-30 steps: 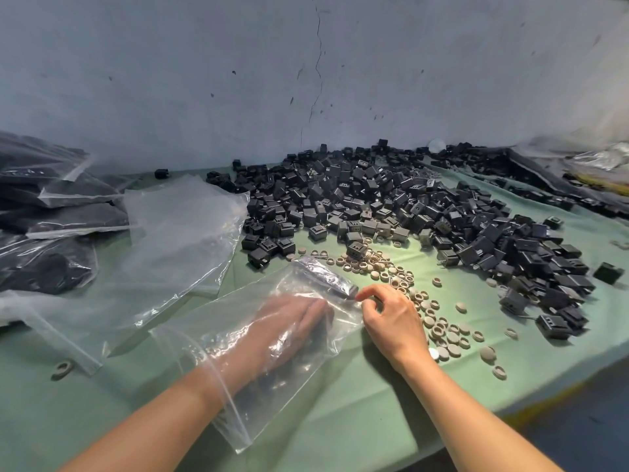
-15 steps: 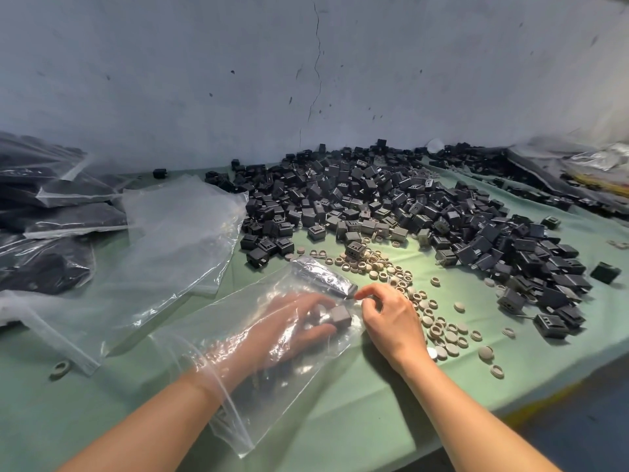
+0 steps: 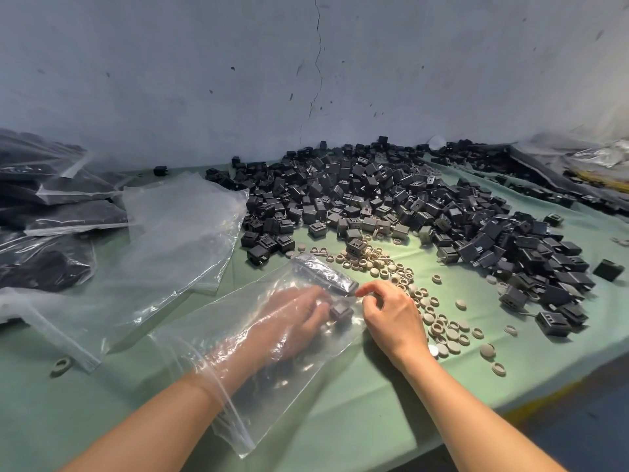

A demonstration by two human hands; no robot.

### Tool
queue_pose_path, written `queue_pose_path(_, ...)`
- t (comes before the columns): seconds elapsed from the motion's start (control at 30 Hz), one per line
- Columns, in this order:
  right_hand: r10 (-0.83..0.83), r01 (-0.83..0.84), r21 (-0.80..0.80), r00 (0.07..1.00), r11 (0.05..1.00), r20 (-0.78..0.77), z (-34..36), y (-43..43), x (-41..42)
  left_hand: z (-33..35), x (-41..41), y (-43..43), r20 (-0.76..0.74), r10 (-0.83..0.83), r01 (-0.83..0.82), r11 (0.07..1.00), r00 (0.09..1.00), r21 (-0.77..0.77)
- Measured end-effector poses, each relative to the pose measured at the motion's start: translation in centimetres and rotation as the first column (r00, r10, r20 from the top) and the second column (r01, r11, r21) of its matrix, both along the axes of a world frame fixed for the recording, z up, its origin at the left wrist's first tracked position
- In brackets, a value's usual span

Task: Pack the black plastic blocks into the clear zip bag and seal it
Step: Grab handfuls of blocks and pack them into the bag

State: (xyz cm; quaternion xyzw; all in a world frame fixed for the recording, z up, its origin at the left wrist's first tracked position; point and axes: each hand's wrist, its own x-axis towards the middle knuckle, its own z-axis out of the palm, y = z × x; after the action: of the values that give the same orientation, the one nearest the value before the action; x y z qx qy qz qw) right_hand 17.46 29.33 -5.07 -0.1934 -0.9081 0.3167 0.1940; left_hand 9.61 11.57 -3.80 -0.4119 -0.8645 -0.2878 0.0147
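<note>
Although the green table (image 3: 374, 420) carries a wide pile of black blocks (image 3: 391, 199) along its far side, the clear bag (image 3: 258, 396) lying flat at the near edge holds almost nothing. The left hand (image 3: 289, 321) is pushed deep inside it, and the right hand (image 3: 391, 311) pinches the bag's far edge between thumb and forefinger. A second ago no block showed there; now one block (image 3: 341, 310) sits in the bag's far corner, gripped by the left fingertips, so packing looks barely begun.
</note>
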Motion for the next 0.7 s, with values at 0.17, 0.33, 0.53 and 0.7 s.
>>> queue_pose_path(0.17,0.0,0.0,0.008,1.0,1.0,-0.011,0.0,0.0,0.0,0.1,-0.5,-0.1,0.037,-0.126,0.126,0.992,0.991,-0.005)
queue_pose_path(0.33,-0.006,0.006,0.014,1.0,1.0,-0.007,0.0,0.0,0.0,0.4,-0.5,1.2,0.047,-0.096,0.101,0.99,0.994,-0.102)
queue_pose_path(0.53,-0.013,0.013,0.003,1.0,1.0,-0.003,0.2,-0.1,0.0,1.2,-0.9,3.4,0.059,0.219,-0.199,0.951,0.974,-0.238)
queue_pose_path(0.7,-0.02,0.02,-0.02,1.0,1.0,-0.016,0.5,-0.1,0.2,1.4,-0.3,5.4,0.314,0.145,-0.032,0.941,0.938,-0.337)
